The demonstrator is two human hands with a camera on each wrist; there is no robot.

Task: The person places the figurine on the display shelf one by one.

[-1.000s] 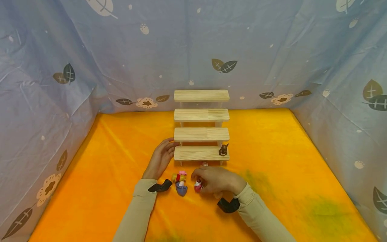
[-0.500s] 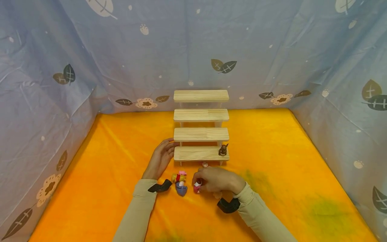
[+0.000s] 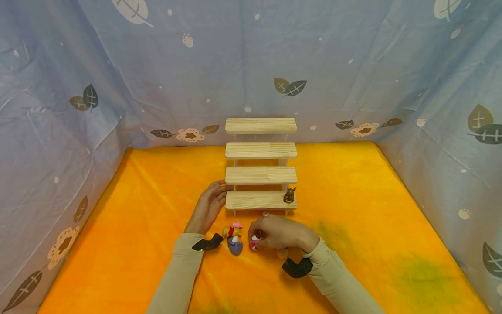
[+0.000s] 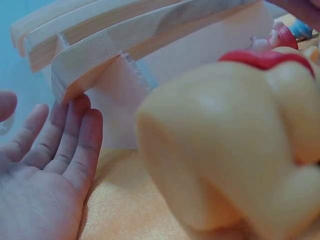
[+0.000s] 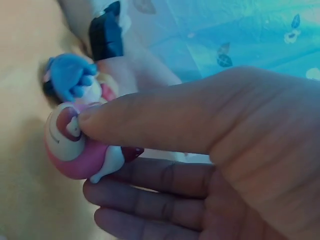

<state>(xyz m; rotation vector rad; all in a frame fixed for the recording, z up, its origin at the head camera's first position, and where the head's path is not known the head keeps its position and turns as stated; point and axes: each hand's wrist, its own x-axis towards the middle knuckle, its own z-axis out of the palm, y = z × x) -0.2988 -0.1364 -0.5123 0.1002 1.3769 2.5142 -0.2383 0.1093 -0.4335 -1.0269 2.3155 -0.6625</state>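
Observation:
My right hand (image 3: 280, 232) pinches a small pink-and-white toy figurine (image 5: 75, 162) between thumb and fingers, low over the orange cloth. My left hand (image 3: 205, 210) has its fingers extended, their tips touching the left end of a step of the wooden tiered shelf (image 3: 260, 175). Between the hands lie a blue figurine (image 3: 235, 247) and a yellow bear figurine with red on it (image 4: 210, 130). A pink piece (image 3: 236, 225) shows just behind the bear. Near the right end of the lowest step sits a brown figurine (image 3: 289, 196).
A small pale object (image 3: 266, 213) lies before the shelf, partly behind my right hand. Beneath the right wrist an orange-tan object (image 3: 282, 253) is partly hidden. Patterned blue-grey curtains (image 3: 251, 65) enclose the orange cloth (image 3: 164, 174) at the back and sides.
The pink-and-white figurine has shifted slightly left and turned a little in my right hand's fingers. My left hand stays at the shelf.

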